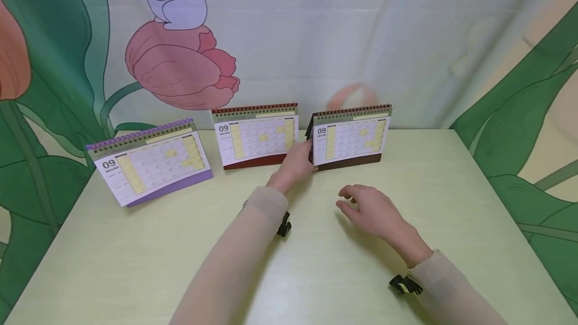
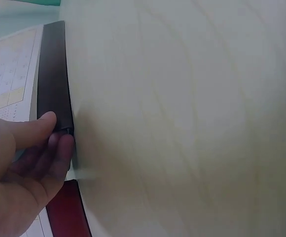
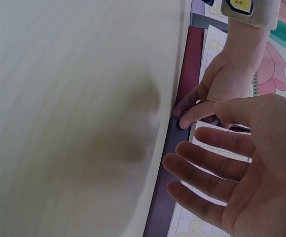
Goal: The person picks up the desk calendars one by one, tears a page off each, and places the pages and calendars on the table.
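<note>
Brown along its base, the gripped calendar point(image 1: 351, 137) stands just right of the red calendar point(image 1: 258, 137), which I use as my landmark. Its long axis runs left to right across the bench point(image 1: 325, 285), the right end slightly farther back; the printed page, marked 09, faces me and leans back, with the spiral binding along the top.

My left hand point(image 1: 295, 162) pinches the lower left corner between thumb and fingers. It sits at the gap beside the red calendar and blocks the head camera's sight of the red one's lower right corner.

My right hand point(image 1: 372, 212) hangs nearer me, in front and to the right of the red calendar, clear of the pages, its fingers loosely spread and slightly bent.

Left of the red calendar, and a little closer to me, stands a purple calendar point(image 1: 151, 162), also showing 09, its long axis slanting more strongly, right end farther back. Directly behind the red calendar hangs a curtain point(image 1: 316, 39) printed with flowers and leaves.
</note>
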A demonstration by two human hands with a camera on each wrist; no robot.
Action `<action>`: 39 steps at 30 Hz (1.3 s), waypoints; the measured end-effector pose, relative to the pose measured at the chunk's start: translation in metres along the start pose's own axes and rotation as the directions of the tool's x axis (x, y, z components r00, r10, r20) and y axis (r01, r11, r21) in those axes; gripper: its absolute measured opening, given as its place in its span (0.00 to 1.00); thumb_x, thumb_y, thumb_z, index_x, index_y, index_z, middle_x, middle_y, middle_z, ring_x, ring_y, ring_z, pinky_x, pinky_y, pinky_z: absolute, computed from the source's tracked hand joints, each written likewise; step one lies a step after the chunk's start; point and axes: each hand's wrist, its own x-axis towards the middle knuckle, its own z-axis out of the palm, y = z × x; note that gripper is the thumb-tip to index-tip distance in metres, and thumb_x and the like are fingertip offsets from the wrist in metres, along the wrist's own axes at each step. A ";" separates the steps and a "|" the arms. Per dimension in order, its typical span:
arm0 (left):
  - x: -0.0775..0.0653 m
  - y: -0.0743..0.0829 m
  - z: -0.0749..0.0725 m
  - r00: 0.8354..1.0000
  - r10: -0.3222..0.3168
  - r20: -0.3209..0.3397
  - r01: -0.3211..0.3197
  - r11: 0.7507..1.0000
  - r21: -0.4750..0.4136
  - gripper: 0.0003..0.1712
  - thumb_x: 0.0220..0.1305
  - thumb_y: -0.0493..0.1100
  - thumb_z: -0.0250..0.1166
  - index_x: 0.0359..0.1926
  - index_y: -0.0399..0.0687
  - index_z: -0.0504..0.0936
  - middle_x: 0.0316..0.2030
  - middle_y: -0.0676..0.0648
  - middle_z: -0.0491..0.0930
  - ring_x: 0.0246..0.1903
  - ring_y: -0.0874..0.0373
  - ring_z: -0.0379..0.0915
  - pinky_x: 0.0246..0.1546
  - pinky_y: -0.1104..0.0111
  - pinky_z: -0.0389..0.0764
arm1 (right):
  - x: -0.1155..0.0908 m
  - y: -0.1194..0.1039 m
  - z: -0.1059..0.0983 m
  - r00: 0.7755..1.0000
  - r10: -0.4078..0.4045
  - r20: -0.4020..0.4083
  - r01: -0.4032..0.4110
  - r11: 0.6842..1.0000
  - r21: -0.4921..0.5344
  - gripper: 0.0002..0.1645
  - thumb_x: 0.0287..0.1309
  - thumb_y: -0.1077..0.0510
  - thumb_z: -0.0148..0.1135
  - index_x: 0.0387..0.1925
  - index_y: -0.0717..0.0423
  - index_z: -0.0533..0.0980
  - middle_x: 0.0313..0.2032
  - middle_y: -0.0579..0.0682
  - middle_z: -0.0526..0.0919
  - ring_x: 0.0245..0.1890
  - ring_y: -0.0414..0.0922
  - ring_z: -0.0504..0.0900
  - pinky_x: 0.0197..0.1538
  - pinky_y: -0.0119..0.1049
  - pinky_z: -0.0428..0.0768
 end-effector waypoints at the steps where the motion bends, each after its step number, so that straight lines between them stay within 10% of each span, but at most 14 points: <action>1: 0.000 0.000 0.000 1.000 0.006 -0.002 -0.006 1.000 -0.002 0.32 0.63 0.30 0.71 0.66 0.40 0.72 0.57 0.42 0.81 0.53 0.52 0.76 0.62 0.60 0.74 | 0.000 0.000 0.000 1.000 0.001 0.001 -0.001 1.000 0.000 0.14 0.69 0.52 0.65 0.49 0.58 0.83 0.45 0.51 0.87 0.44 0.50 0.85 0.48 0.49 0.83; 20: -0.007 0.004 -0.006 0.997 0.063 0.041 -0.057 0.987 -0.152 0.27 0.65 0.31 0.70 0.64 0.37 0.73 0.51 0.41 0.81 0.47 0.51 0.78 0.50 0.62 0.80 | -0.001 0.002 -0.003 1.000 0.020 0.013 -0.021 1.000 0.004 0.14 0.69 0.52 0.65 0.49 0.58 0.83 0.45 0.50 0.87 0.44 0.50 0.85 0.48 0.49 0.83; 39: -0.012 0.003 -0.006 0.980 0.112 -0.166 -0.159 0.937 -0.310 0.17 0.63 0.23 0.67 0.52 0.34 0.76 0.44 0.40 0.81 0.45 0.50 0.80 0.48 0.67 0.81 | -0.001 0.003 -0.005 0.999 0.030 0.029 -0.031 1.000 0.007 0.14 0.69 0.53 0.65 0.49 0.57 0.83 0.45 0.50 0.87 0.44 0.50 0.85 0.49 0.49 0.83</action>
